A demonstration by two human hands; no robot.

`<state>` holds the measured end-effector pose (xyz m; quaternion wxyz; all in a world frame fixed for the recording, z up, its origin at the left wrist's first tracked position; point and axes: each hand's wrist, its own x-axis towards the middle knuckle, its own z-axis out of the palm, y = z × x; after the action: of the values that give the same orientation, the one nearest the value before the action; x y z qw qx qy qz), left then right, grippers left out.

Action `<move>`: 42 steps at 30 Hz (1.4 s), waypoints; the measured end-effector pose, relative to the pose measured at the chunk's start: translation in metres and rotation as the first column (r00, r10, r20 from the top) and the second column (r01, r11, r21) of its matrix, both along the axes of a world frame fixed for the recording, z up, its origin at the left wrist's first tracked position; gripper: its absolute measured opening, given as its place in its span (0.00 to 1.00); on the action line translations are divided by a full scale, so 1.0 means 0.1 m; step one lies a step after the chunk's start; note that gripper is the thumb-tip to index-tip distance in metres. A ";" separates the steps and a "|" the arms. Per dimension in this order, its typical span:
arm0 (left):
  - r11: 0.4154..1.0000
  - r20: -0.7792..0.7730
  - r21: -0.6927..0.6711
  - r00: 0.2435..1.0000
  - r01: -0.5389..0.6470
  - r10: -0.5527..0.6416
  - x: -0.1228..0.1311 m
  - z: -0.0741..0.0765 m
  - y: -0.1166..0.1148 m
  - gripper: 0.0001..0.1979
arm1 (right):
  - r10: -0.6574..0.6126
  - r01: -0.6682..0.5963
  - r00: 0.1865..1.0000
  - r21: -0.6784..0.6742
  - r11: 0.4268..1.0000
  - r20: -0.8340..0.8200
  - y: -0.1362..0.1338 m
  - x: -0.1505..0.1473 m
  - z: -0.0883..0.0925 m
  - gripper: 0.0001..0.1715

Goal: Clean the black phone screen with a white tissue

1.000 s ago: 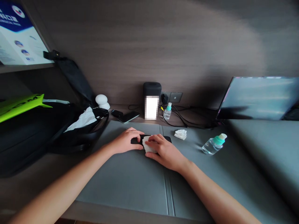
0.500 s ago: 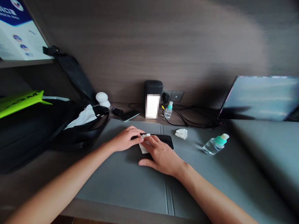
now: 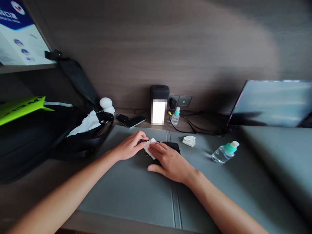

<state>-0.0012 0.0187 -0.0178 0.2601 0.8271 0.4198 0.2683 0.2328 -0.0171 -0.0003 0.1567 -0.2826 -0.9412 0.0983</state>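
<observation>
While the black bag (image 3: 48,136) is slumping at the far left of the desk, the left hand (image 3: 130,148) is lying on the grey desk mat (image 3: 126,191), fingers half curled, tips touching the left end of the black phone (image 3: 174,147). I cannot tell whether it is pinching that edge or only bracing it, since the thumb side is hidden. Just right of those fingertips a white wipe (image 3: 149,148) is lying on the phone's face. The right hand (image 3: 170,161) is pressing it down with flat, extended fingers, thumb splayed out onto the mat, gripping nothing. The phone is lying flat near the middle of the mat, long side across, with only its right end showing.

Judging handling: the phone is looking stiff, thin, glassy and likely slick, so I would grip the long side edges, not the face. The wipe is looking soft and limp, easily bunching, so finger pads flat on top are suiting it.

Further right a crumpled tissue (image 3: 188,140) is sitting apart from the phone. Beyond it a clear bottle (image 3: 224,152) with a teal cap is lying on its side, and a laptop screen (image 3: 273,102) is standing at the far right.
</observation>
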 end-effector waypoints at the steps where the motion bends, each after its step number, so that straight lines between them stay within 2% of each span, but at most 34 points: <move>1: 1.000 -0.003 0.002 1.000 -0.002 0.002 0.00 -0.01 0.00 0.12 | -0.013 0.013 1.000 0.004 1.000 -0.001 0.01 0.00 -0.01 0.37; 5: 0.999 -0.022 0.031 1.000 -0.011 0.011 0.00 -0.02 0.01 0.15 | 0.038 -0.037 0.999 -0.022 0.999 0.021 0.00 0.00 -0.02 0.44; 8: 0.996 -0.041 0.086 0.999 0.006 -0.002 0.01 -0.02 0.01 0.14 | 0.061 -0.060 0.998 -0.049 0.997 0.024 -0.01 0.02 0.02 0.41; 11: 0.994 -0.045 0.111 0.999 0.015 -0.010 0.01 -0.02 0.01 0.13 | 0.003 -0.001 0.999 -0.046 0.999 0.035 0.00 0.02 0.05 0.35; 14: 0.993 -0.044 0.120 0.999 0.009 -0.004 0.01 -0.02 0.01 0.13 | -0.017 0.019 0.998 -0.034 0.999 0.059 0.00 -0.01 0.04 0.40; 17: 0.993 -0.052 0.115 0.999 0.019 -0.013 0.01 -0.01 0.01 0.13 | 0.033 -0.030 0.998 -0.046 0.999 0.060 -0.02 0.00 0.04 0.42; 19: 0.993 -0.055 0.110 0.998 0.034 -0.028 0.01 0.00 0.01 0.13 | 0.040 -0.037 0.998 -0.052 0.998 0.046 -0.03 0.03 0.05 0.37; 23: 0.993 -0.063 0.113 0.998 0.031 -0.024 0.01 0.00 0.00 0.13 | -0.046 0.047 0.999 -0.018 0.999 0.022 0.00 0.04 0.06 0.25; 25: 0.992 -0.068 0.127 0.998 0.022 -0.013 0.01 -0.01 0.00 0.13 | -0.058 0.058 0.998 0.017 0.998 0.019 0.02 0.02 0.05 0.27; 28: 0.989 -0.071 0.146 0.997 0.036 -0.026 0.01 -0.04 0.01 0.13 | -0.006 0.005 1.000 0.035 0.999 0.011 0.01 -0.01 0.04 0.34; 32: 0.990 -0.082 0.131 0.996 0.044 -0.034 0.00 -0.04 0.01 0.14 | 0.026 -0.026 1.000 0.010 1.000 -0.009 0.01 0.08 0.07 0.23; 35: 0.993 -0.088 0.116 0.996 0.029 -0.019 0.01 -0.03 0.01 0.14 | -0.057 0.057 0.998 0.021 0.998 -0.022 0.06 0.15 0.08 0.16; 38: 0.994 -0.097 0.104 0.995 0.022 -0.011 0.01 -0.02 0.00 0.15 | -0.125 0.126 0.992 0.062 0.990 -0.022 0.08 0.12 0.07 0.16; 42: 0.994 -0.112 0.105 0.994 0.025 -0.013 0.02 -0.01 -0.02 0.18 | -0.086 0.084 0.996 0.073 0.994 0.014 0.05 0.09 0.06 0.18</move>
<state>0.0004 0.0170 -0.0184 0.1946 0.8575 0.4108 0.2411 0.2418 -0.0120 0.0057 0.1628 -0.3174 -0.9326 0.0548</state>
